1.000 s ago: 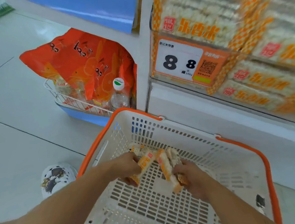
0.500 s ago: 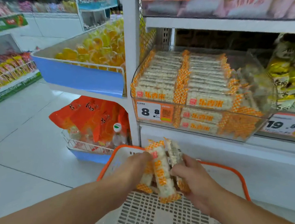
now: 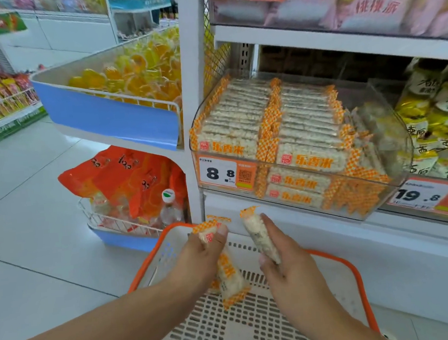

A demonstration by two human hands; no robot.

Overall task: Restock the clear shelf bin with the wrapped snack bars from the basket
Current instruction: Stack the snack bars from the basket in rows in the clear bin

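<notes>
White shop shelving fills the right side, glossy pale floor tiles [image 3: 26, 241] run off to the left. On the middle shelf sits the clear bin [image 3: 395, 155], hard see-through plastic with a rounded front, and it's packed: two neat rows of long flat bars [image 3: 240, 119] lie side by side, puffed-rice white under shiny film with orange-checked ends, more layers showing through the front wall. An orange-and-white price tag [image 3: 226, 173] reading 8.8 is stuck on its front left.

Down below, the basket [image 3: 258, 324], white slotted plastic with an orange rim, sits beneath both hands with the floor of its grid showing.

Left hand [image 3: 198, 256] is over the basket, fingers curled round a clutch of wrapped bars [image 3: 228, 275]; crimped orange ends poke up above the thumb and the other ends hang down under the palm. How many it holds, I can't tell. Right hand [image 3: 282, 259] is just beside it, apart from it, pinching a single bar [image 3: 258, 234] that tilts up towards the bin, crinkly tip uppermost. Both hands are below the bin's front edge, not touching it.

Off to the left, a blue-fronted tray [image 3: 110, 117] brims with yellow and orange sweets, and a wire rack [image 3: 113, 223] under it carries orange bags and a capped clear bottle [image 3: 170, 209].
</notes>
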